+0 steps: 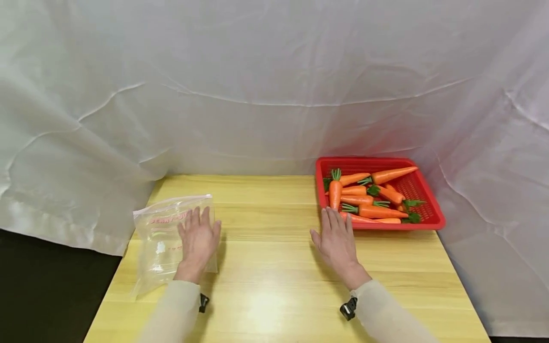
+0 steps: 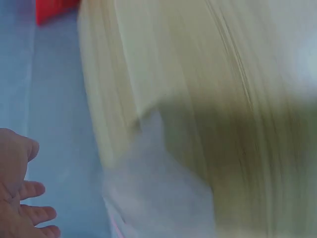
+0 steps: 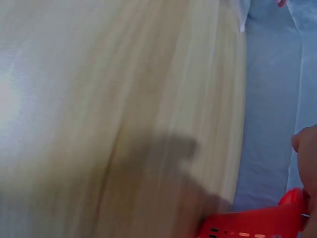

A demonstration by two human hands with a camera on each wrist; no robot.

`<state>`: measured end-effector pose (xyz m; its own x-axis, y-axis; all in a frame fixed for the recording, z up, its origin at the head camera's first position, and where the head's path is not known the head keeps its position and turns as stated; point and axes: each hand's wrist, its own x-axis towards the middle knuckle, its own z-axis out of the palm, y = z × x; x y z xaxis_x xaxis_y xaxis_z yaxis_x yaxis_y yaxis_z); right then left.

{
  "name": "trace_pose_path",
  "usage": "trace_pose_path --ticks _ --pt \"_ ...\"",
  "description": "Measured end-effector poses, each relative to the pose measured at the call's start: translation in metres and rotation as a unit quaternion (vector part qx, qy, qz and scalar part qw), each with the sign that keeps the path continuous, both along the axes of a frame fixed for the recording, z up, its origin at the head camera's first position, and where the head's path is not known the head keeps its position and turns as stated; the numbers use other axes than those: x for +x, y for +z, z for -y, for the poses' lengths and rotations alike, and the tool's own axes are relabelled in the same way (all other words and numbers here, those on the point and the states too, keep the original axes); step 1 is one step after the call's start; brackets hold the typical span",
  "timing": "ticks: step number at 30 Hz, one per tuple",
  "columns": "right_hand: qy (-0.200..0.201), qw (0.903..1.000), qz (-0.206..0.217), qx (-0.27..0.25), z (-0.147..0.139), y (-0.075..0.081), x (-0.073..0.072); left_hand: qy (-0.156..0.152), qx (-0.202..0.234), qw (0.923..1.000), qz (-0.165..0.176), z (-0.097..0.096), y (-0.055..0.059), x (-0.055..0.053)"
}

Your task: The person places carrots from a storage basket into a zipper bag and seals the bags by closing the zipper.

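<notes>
A clear zip bag (image 1: 160,243) with red print lies flat on the left of the wooden table. Over its right part hovers my left hand (image 1: 198,240), fingers straight and holding nothing; the left wrist view shows that hand (image 2: 17,188) at its edge, apart from the bag (image 2: 158,193). A red plastic basket (image 1: 433,209) at the back right holds several carrots (image 1: 383,211) with green tops. My right hand (image 1: 336,240), fingers extended, is by the basket's front left corner; whether it touches the rim cannot be told. In the right wrist view the basket (image 3: 252,223) shows below that hand (image 3: 309,158).
The wooden table (image 1: 266,267) spans the space between bag and basket. Pale grey cloth (image 1: 257,95) hangs behind it and along both sides. A dark area (image 1: 47,281) lies beyond the table's left edge.
</notes>
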<state>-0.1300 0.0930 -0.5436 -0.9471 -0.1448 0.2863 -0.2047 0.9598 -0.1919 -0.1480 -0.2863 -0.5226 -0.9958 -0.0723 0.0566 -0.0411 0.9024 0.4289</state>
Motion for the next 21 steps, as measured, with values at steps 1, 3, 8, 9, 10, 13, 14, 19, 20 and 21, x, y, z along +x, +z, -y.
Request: trace_pose_path --ticks 1,3,8,9,10,13,14,19,20,21 --pt "-0.003 0.9999 0.01 0.006 0.0 -0.001 0.001 0.012 0.001 0.9999 0.006 0.008 -0.002 -0.001" --pt "-0.006 0.9995 0.026 0.015 0.0 -0.002 0.002 0.041 0.002 0.999 0.02 0.024 -0.006 -0.004" --pt "-0.006 0.9993 0.034 0.018 0.001 -0.006 0.002 0.102 -0.011 0.9914 0.08 0.05 -0.02 -0.006" --pt "-0.005 0.9993 0.032 0.017 0.0 -0.006 0.002 0.111 -0.017 0.9893 0.093 0.053 -0.023 -0.006" --pt "-0.004 0.9994 0.029 0.017 0.0 -0.007 0.002 0.117 -0.022 0.9875 0.103 0.055 -0.026 -0.006" --pt "-0.003 0.9996 0.024 0.017 0.0 -0.008 0.001 0.123 -0.028 0.9845 0.122 0.057 -0.034 -0.005" --pt "-0.003 0.9996 0.022 0.018 0.0 -0.008 0.001 0.12 -0.03 0.9846 0.124 0.057 -0.036 -0.005" --pt "-0.005 0.9996 0.017 0.024 -0.002 -0.01 0.002 0.09 -0.033 0.987 0.129 0.051 -0.045 -0.004" --pt "-0.005 0.9996 0.017 0.024 -0.002 -0.01 0.002 0.081 -0.037 0.9878 0.128 0.049 -0.046 -0.005" --pt "-0.005 0.9996 0.017 0.024 -0.002 -0.01 0.002 0.072 -0.04 0.9885 0.127 0.046 -0.046 -0.005"
